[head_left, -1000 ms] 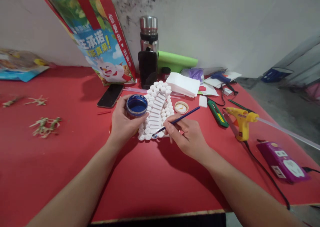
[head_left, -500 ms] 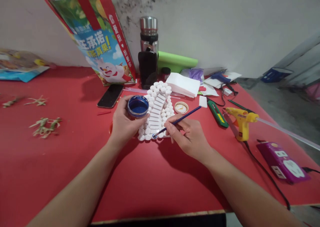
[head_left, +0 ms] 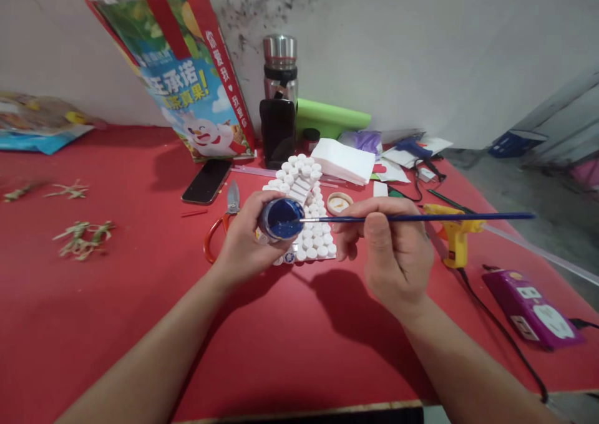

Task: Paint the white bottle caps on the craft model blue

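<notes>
My left hand [head_left: 248,231] is closed around a small jar of blue paint [head_left: 283,219], its mouth tipped toward the right. In my right hand [head_left: 393,249] a thin blue paintbrush [head_left: 421,217] lies almost level, pinched between thumb and fingers. The bristle end is at the jar's mouth. Beneath and behind the jar sits a white model [head_left: 314,240] made of many small round pieces, with a stepped strip up its middle. One piece at its front edge carries blue marks. The jar and left hand hide the model's left part.
Orange-handled scissors [head_left: 215,234] lie left of the model, beside a phone [head_left: 207,181]. A jar lid [head_left: 339,203] is behind my right hand. A yellow glue gun [head_left: 456,234] and a purple power strip [head_left: 531,305] stand at right. A thermos [head_left: 280,62] stands at the back.
The brush has lifted off the model's front edge and swung level, its tip now at the jar. The jar has moved right and down and tilted, uncovering the scissors.
</notes>
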